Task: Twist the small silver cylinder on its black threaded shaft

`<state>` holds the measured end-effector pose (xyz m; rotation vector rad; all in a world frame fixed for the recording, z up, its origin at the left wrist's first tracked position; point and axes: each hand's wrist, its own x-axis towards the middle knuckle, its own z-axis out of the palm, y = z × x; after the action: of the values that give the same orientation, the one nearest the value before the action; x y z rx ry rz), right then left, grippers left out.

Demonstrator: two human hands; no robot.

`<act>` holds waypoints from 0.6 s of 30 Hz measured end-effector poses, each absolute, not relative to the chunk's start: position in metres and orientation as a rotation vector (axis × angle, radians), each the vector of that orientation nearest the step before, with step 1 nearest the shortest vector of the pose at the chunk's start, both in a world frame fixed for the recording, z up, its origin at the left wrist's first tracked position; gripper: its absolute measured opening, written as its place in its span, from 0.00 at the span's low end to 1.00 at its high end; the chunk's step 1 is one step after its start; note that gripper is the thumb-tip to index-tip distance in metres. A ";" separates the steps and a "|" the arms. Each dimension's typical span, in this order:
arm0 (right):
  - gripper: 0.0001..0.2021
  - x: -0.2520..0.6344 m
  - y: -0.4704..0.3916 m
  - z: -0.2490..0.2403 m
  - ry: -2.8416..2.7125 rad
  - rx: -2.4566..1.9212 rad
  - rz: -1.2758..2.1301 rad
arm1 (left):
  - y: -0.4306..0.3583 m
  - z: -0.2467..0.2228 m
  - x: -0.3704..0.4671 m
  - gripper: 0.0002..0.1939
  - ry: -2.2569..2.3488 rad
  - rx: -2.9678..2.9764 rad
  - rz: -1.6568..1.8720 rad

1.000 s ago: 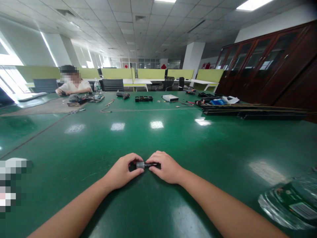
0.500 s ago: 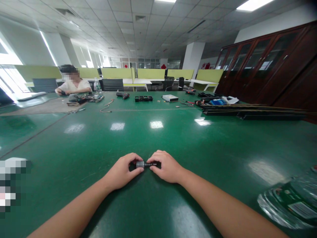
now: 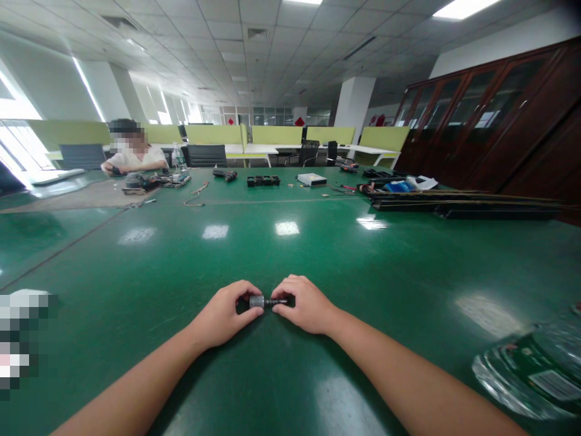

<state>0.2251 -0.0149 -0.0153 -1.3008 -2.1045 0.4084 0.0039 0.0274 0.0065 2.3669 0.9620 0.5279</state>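
Note:
Close to the middle of the green table, my left hand (image 3: 221, 315) is closed on a small grey metal cylinder (image 3: 256, 301), thumb on the near side and fingers on the far side. A dark, thin ridged shaft (image 3: 275, 301) sticks out of the cylinder to the right; together they look like a small motor lying sideways. My right hand (image 3: 311, 307) pinches around this shaft with thumb and fingertips. Part of the shaft's right end lies in the shadow of my right palm.
A large water bottle (image 3: 533, 369) lies at the right. Across the table are a power drill (image 3: 225, 175), a black part (image 3: 263, 180), a white-grey box (image 3: 311, 180) and long black rails (image 3: 403, 203). A person (image 3: 136, 154) sits at the far left.
My right thumb and fingertips have shifted slightly to the right along the shaft, baring more of it near the cylinder. My left hand stays in place.

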 end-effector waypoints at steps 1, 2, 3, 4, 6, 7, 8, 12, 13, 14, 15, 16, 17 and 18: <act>0.05 0.225 -0.015 -0.015 -2.101 -1.305 0.405 | 0.027 0.007 0.004 0.09 0.960 2.367 0.529; 0.05 0.225 -0.015 -0.015 -2.098 -1.309 0.401 | 0.027 0.006 0.004 0.09 0.957 2.367 0.532; 0.05 0.225 -0.016 -0.015 -2.094 -1.315 0.398 | 0.027 0.006 0.004 0.09 0.954 2.368 0.534; 0.05 0.225 -0.016 -0.014 -2.090 -1.323 0.395 | 0.027 0.006 0.004 0.09 0.953 2.368 0.537; 0.05 0.225 -0.015 -0.014 -2.079 -1.341 0.386 | 0.027 0.006 0.004 0.09 0.953 2.370 0.538; 0.05 0.226 -0.015 -0.014 -2.074 -1.348 0.380 | 0.027 0.007 0.004 0.09 0.955 2.370 0.539; 0.05 0.226 -0.015 -0.014 -2.069 -1.354 0.375 | 0.026 0.007 0.004 0.09 0.957 2.370 0.541; 0.05 0.229 -0.014 -0.015 -2.040 -1.379 0.355 | 0.026 0.008 0.005 0.09 0.982 2.374 0.563; 0.05 0.229 -0.014 -0.015 -2.034 -1.385 0.356 | 0.026 0.008 0.005 0.09 0.988 2.376 0.566; 0.05 0.230 -0.014 -0.015 -2.031 -1.388 0.358 | 0.026 0.008 0.005 0.09 0.992 2.377 0.567; 0.05 0.230 -0.014 -0.015 -2.029 -1.387 0.361 | 0.027 0.008 0.005 0.10 0.993 2.377 0.566; 0.05 0.230 -0.014 -0.016 -2.028 -1.385 0.364 | 0.027 0.008 0.005 0.10 0.994 2.376 0.563; 0.05 0.231 -0.013 -0.016 -2.025 -1.385 0.363 | 0.027 0.008 0.005 0.10 0.995 2.376 0.561; 0.04 0.231 -0.013 -0.016 -2.023 -1.387 0.362 | 0.027 0.008 0.005 0.10 1.000 2.376 0.561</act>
<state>0.2309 -0.0132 -0.0160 -1.3872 -2.0229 0.3619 0.0049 0.0267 0.0084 2.3764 0.9996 0.5608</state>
